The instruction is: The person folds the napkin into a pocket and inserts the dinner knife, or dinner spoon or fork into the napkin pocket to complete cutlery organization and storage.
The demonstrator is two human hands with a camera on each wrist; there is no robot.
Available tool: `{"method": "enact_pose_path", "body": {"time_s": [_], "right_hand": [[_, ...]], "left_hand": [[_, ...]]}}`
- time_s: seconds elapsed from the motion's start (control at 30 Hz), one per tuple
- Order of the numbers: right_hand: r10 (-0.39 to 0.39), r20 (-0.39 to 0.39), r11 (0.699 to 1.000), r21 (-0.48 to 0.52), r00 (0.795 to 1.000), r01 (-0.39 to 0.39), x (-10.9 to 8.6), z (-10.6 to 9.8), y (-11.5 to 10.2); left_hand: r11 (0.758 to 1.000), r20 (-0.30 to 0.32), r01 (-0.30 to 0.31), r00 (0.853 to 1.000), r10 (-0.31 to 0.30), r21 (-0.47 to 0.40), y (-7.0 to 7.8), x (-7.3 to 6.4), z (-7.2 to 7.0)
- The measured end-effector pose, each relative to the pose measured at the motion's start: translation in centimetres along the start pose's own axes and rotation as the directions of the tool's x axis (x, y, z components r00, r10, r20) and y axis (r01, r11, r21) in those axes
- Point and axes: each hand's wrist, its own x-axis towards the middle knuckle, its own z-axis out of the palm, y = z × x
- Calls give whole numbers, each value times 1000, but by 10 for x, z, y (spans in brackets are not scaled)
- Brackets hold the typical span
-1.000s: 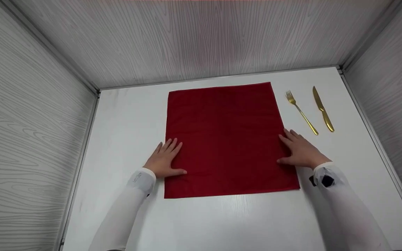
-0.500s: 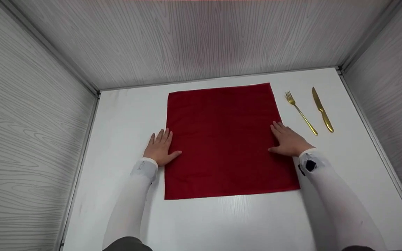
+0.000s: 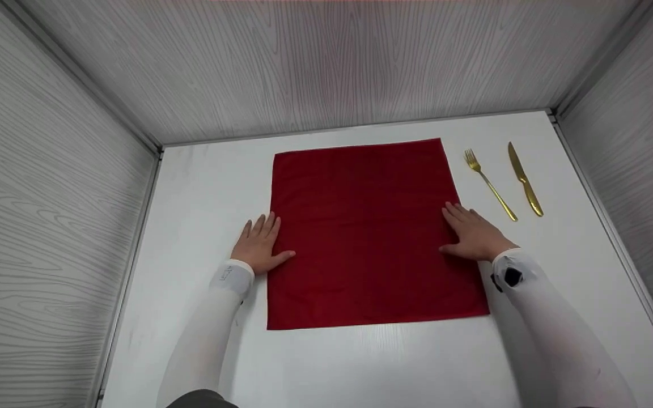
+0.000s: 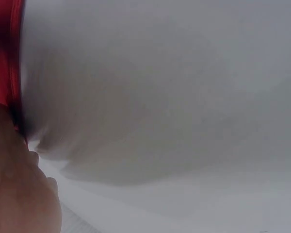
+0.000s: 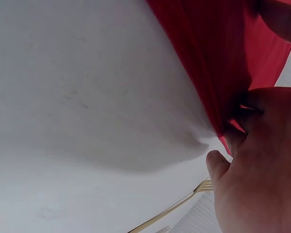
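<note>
A red square cloth (image 3: 360, 238) lies spread flat on the white table (image 3: 207, 187). My left hand (image 3: 257, 245) rests across its left edge, fingers straight and pointing away from me, thumb out over the red fabric. On the opposite edge my right hand (image 3: 474, 232) lies with fingers spread, fingertips and thumb on the cloth. In the left wrist view, the side of my left hand (image 4: 19, 184) shows beside the red hem (image 4: 14, 63). The right wrist view has my right hand (image 5: 262, 155) over the cloth's edge (image 5: 199, 73), its fingertips partly hidden.
Right of the cloth lie a gold fork (image 3: 490, 184) and a gold knife (image 3: 525, 180), side by side with handles toward me. The fork (image 5: 169, 208) also appears beyond my right hand. Grey wood-grain panels (image 3: 326, 68) wall the table at back and both sides.
Both hands moved farther up the cloth's sides, the right one also leftward, then came slightly back. The cloth has shifted a little toward me. Fork and knife stay in place.
</note>
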Motion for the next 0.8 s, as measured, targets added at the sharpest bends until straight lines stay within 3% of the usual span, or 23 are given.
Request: {"method": "enact_pose_path", "body": {"time_s": [0.5,0.8], "right_hand": [[9,0,1000,10,1000,-9,1,-4,-1],[2,-2,1000,24,1000,-2,-4,-6,-3]], "left_hand": [[1000,-3,1,1000,-1,9,-3,2,3],[1000,19,9,1000,-9,6,5,-8,-2]]}}
